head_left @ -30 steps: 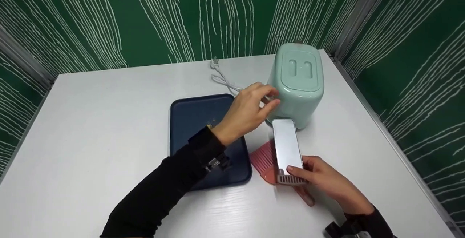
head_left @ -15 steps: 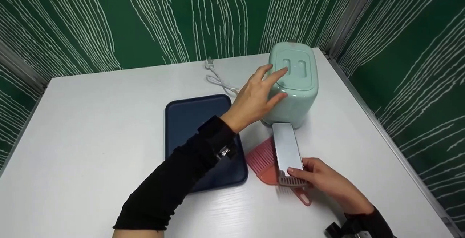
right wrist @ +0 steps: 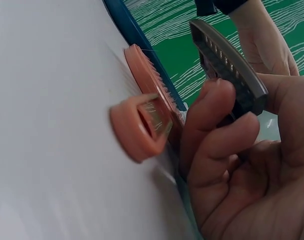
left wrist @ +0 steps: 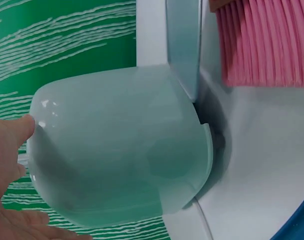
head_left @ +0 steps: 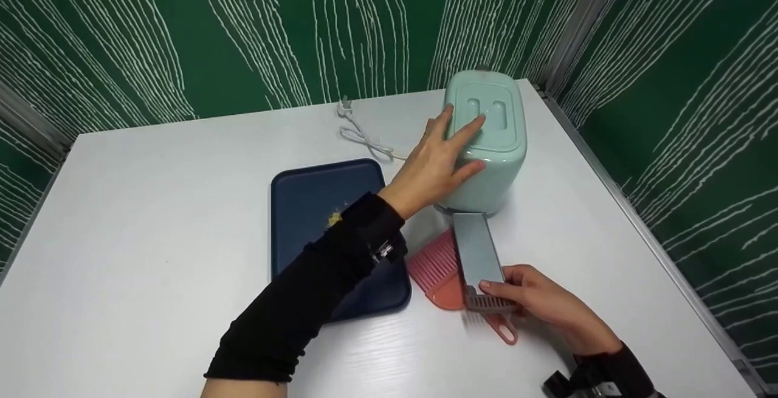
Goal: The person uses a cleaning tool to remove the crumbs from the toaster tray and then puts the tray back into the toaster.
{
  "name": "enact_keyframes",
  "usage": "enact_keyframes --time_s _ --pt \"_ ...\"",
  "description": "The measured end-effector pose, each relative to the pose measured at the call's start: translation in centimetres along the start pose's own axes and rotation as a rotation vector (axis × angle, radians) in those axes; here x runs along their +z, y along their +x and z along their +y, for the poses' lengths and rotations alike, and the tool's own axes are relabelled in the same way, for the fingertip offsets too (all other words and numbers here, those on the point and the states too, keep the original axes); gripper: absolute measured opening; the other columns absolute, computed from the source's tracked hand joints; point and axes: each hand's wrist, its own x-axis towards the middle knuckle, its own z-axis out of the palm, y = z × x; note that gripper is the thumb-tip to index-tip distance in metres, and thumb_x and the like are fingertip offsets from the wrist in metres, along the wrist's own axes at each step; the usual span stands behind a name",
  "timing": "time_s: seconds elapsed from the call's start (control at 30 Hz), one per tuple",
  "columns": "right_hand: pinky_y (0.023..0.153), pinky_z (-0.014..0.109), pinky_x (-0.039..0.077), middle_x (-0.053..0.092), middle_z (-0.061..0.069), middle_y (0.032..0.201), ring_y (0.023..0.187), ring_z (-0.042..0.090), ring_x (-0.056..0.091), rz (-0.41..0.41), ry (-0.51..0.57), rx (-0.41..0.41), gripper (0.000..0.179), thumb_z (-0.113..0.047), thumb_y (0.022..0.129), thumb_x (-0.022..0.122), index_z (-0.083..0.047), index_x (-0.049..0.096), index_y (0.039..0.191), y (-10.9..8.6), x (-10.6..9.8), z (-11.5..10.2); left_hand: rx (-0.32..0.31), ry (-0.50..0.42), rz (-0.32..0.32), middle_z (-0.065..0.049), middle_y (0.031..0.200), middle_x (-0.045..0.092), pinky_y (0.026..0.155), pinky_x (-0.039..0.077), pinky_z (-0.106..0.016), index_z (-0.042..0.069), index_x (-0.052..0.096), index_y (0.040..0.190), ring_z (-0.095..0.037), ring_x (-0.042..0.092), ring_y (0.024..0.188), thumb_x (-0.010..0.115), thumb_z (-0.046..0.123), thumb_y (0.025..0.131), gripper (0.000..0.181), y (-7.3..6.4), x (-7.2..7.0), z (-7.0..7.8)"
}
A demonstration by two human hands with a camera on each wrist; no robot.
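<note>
A mint-green toaster (head_left: 486, 173) with a lid stands at the right of the table. My left hand (head_left: 428, 167) rests on its near left top edge, fingers spread, one fingertip over the lid; in the left wrist view, the toaster's rounded end (left wrist: 112, 150) lies beside the thumb (left wrist: 24, 129). My right hand (head_left: 541, 295) pinches a flat metal crumb tray (head_left: 477, 246) by its grey slotted end (right wrist: 231, 60). The crumb tray's far end meets the foot of the toaster. Partly under it lies a brush with pink bristles (head_left: 434, 258) and an orange handle (right wrist: 134, 130).
Left of the brush lies a dark blue tray (head_left: 304, 191) with yellowish crumbs (head_left: 334, 219), partly covered by my left forearm. A white cord with a plug (head_left: 344, 108) lies behind it. Green walls with white streaks stand at the table's back and right edges.
My left hand has gone from pinched fingers near the toaster's side to spread fingers on its top edge. My right hand still holds the crumb tray, which has tilted slightly. The head view has shifted a little.
</note>
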Motion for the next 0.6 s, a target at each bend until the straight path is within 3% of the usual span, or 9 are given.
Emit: enact_keyframes --time_s 0.17,0.37,0.6 --pt "0.058 0.019 0.039 0.076 -0.010 0.087 0.071 0.002 0.058 -0.008 0.076 0.018 0.021 -0.025 0.113 0.057 -0.010 0.072 0.112 0.3 -0.2 0.0 -0.010 0.010 -0.030 -0.024 0.180 0.006 0.132 0.033 -0.052 0.033 0.030 0.171 -0.054 0.017 0.163 0.063 0.051 0.106 0.075 0.4 0.3 0.0" --pt "0.055 0.018 0.040 0.074 -0.011 0.081 0.067 0.000 0.059 0.001 0.077 0.014 0.021 -0.025 0.112 0.058 -0.011 0.072 0.107 0.8 -0.2 0.1 -0.055 -0.002 -0.061 -0.021 0.181 -0.002 0.129 0.038 -0.055 0.038 0.025 0.171 -0.054 0.015 0.163 0.062 0.056 0.106 0.077 0.7 0.7 -0.1" --pt "0.050 0.017 0.038 0.071 -0.011 0.075 0.061 0.000 0.060 0.026 0.051 0.020 0.022 -0.027 0.112 0.059 -0.010 0.070 0.104 1.3 -0.4 -0.1 -0.050 -0.015 -0.082 -0.020 0.181 -0.005 0.128 0.040 -0.055 0.040 0.024 0.171 -0.050 0.020 0.164 0.059 0.058 0.106 0.075 0.9 1.0 -0.1"
